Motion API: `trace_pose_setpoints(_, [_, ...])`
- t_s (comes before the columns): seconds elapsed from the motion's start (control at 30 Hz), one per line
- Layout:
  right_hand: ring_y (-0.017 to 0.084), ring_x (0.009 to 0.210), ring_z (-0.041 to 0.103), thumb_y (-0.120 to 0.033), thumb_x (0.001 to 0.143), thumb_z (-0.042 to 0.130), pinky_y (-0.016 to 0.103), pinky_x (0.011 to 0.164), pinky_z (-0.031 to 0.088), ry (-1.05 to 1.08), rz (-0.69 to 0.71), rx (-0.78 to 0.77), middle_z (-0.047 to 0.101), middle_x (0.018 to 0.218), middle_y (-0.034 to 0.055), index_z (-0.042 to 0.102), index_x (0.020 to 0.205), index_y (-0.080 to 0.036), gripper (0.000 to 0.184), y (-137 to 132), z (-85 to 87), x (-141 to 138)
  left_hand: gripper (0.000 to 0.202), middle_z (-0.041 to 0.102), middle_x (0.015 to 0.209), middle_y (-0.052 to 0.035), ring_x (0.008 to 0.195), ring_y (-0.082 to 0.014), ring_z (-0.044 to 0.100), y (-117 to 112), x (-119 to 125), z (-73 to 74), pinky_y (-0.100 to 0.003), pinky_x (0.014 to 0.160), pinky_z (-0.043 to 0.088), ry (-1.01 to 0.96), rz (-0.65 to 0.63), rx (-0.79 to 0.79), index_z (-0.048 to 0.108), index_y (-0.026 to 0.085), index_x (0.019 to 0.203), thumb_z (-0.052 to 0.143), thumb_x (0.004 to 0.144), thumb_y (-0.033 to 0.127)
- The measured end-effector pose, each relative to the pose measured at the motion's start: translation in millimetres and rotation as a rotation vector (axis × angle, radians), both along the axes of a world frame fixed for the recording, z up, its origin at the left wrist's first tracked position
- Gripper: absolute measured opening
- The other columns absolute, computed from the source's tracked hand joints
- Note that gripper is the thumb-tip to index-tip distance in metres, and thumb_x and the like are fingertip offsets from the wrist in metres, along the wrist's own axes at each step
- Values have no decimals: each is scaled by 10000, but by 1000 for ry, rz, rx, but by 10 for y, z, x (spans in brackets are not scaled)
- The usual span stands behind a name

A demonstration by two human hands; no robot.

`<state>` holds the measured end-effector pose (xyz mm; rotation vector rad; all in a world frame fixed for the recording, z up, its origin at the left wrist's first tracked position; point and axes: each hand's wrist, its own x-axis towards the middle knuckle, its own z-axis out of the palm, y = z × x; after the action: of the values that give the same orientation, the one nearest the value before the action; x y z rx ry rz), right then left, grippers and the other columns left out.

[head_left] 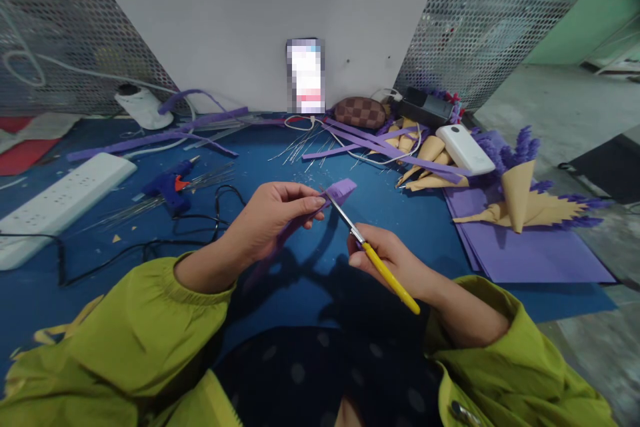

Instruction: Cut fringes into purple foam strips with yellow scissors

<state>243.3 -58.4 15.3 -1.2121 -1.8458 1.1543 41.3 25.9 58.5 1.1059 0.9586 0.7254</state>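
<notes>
Between finger and thumb, my left hand (287, 210) pinches a purple paper strip (342, 190) above the middle of the blue table. The strip's end sticks out to the right of the fingertips, and a length of it hangs below the palm. My right hand (387, 257) is closed around scissors (393, 278) with a yellow handle. Their metal blades point up and left, meeting the strip just beside my left fingertips. Whether the blades are fully closed is too small to make out.
A blue glue gun (173, 187) and a white power strip (65, 204) lie left. A phone (306, 77) leans at the back. Loose purple strips (395, 147) and thin wires lie behind my hands. Right are a white power bank (465, 148), purple sheets (545, 257) and paper-wrapped purple flowers (520, 190).
</notes>
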Motion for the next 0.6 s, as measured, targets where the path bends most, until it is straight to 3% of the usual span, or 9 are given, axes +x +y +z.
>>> trace_pose_setpoints(0.33, [115,655,411,-598,904,502,250,618,335,-58,6,58,455,724,-22,476,754,-184,442,13,-24,8,166,675,614,-14,511,-86,537,-2,-15,16,-218,525,423,24,-24,46,731,145,708,833,628,248])
trace_pose_setpoints(0.6, [118,648,417,-664,837,553,252,602,331,-111,-13,123,466,763,-16,515,829,-186,480,5,-12,-5,184,665,602,-11,501,-84,524,-3,-10,20,-216,515,411,18,6,57,733,134,702,835,613,259])
